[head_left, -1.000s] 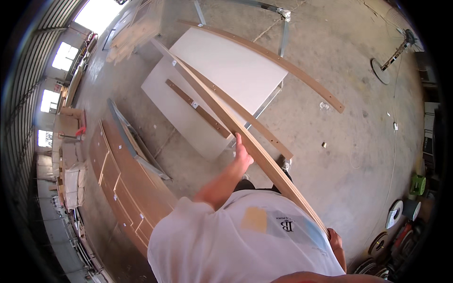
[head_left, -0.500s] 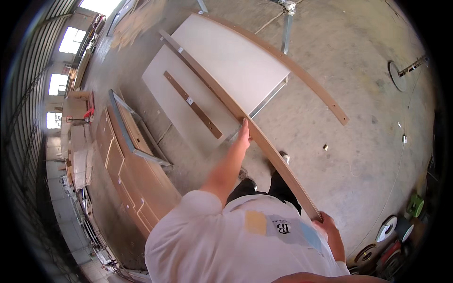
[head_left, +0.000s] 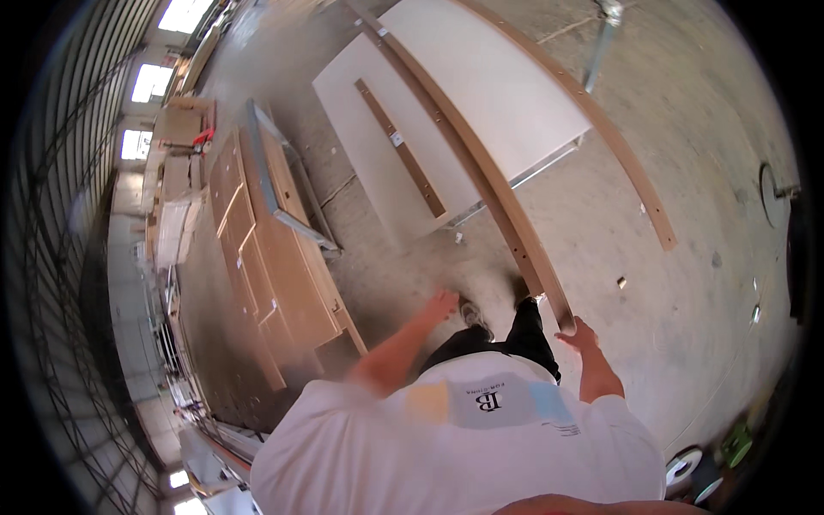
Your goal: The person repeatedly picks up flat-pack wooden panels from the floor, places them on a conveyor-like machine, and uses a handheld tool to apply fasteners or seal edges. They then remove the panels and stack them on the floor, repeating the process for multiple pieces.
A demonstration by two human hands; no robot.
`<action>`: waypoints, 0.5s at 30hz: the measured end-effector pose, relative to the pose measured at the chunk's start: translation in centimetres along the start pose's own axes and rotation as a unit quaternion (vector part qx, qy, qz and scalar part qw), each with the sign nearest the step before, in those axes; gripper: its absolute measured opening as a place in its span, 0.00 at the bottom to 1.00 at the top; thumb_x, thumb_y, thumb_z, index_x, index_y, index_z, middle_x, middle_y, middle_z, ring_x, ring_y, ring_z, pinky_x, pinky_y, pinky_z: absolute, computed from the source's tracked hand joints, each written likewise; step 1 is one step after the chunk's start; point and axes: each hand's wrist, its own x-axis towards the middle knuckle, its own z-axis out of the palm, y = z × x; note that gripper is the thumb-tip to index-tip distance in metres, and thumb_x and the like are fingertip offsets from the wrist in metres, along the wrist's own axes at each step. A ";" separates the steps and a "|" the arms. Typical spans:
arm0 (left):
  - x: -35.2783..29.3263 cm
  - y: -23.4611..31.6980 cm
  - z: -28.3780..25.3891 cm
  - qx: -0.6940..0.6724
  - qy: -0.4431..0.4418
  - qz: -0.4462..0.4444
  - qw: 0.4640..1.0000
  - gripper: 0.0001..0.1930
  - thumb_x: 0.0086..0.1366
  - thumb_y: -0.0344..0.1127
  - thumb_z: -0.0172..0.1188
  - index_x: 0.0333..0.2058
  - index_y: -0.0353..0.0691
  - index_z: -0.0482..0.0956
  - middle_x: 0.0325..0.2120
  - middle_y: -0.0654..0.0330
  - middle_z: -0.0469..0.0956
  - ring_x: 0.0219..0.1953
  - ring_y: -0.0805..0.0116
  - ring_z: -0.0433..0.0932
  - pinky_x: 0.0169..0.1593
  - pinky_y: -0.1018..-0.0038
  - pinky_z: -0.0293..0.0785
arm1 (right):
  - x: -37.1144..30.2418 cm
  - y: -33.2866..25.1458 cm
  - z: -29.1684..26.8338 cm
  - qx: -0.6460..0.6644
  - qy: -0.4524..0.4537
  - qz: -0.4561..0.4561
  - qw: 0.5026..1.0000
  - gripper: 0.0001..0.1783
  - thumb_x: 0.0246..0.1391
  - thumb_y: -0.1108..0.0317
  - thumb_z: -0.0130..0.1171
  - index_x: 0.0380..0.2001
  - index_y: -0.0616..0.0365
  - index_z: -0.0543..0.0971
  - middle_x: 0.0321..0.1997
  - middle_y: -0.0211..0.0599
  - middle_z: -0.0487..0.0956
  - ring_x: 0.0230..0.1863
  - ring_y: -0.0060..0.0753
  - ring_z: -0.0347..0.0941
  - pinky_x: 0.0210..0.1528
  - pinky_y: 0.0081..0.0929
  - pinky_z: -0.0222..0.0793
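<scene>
A long brown wooden board (head_left: 508, 202) runs away from me across white panels. My right hand (head_left: 584, 335) is closed round its near end, beside my right leg. My left hand (head_left: 442, 305) is off the board, above the floor near my left shoe; motion blurs its fingers and nothing shows in it. Two white panels, a larger one (head_left: 493, 77) and a smaller one (head_left: 365, 81), rest under or beside the board. A short brown strip (head_left: 399, 146) with a small white label lies on the smaller panel.
Another long brown strip (head_left: 622, 159) lies along the right edge of the larger panel. On the left, brown door-like panels (head_left: 279, 266) lie by a grey metal frame (head_left: 266, 176). A metal leg (head_left: 601, 51) stands at the far right. Round discs (head_left: 684, 466) sit at the lower right.
My left hand has let go of the board and drawn back toward me. The board's near end, with my right hand on it, has shifted forward, away from my body. The view has turned.
</scene>
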 end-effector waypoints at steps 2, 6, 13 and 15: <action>-2.2 -4.7 -1.0 -0.022 0.030 -0.048 0.998 0.26 0.69 0.52 0.55 0.59 0.43 0.71 0.50 0.59 0.79 0.42 0.67 0.80 0.42 0.67 0.76 | -1.7 -2.5 -0.9 -0.084 0.036 -0.004 0.996 0.50 0.42 0.37 0.70 0.63 0.52 0.67 0.57 0.42 0.79 0.56 0.46 0.77 0.56 0.44 0.73; -6.2 -9.8 -1.5 -0.038 0.083 -0.066 0.994 0.28 0.67 0.52 0.58 0.59 0.41 0.73 0.45 0.59 0.81 0.41 0.68 0.82 0.39 0.68 0.76 | -2.0 -2.1 2.4 -0.086 0.073 0.073 0.991 0.38 0.46 0.44 0.68 0.56 0.50 0.70 0.51 0.42 0.82 0.52 0.46 0.80 0.51 0.44 0.76; -9.8 -18.6 -1.1 -0.047 0.096 0.052 0.993 0.26 0.67 0.50 0.58 0.58 0.39 0.75 0.38 0.59 0.83 0.40 0.68 0.82 0.43 0.70 0.76 | -1.3 -0.4 5.4 -0.149 0.104 0.147 0.972 0.36 0.47 0.48 0.67 0.56 0.53 0.70 0.54 0.47 0.80 0.54 0.49 0.78 0.55 0.46 0.75; -12.8 -19.9 -0.9 -0.102 0.069 0.065 0.990 0.25 0.67 0.49 0.58 0.56 0.39 0.77 0.39 0.59 0.83 0.39 0.69 0.81 0.44 0.69 0.77 | -4.3 -5.4 4.7 -0.127 0.149 0.169 0.966 0.38 0.47 0.48 0.67 0.58 0.54 0.70 0.57 0.49 0.78 0.58 0.50 0.76 0.58 0.45 0.73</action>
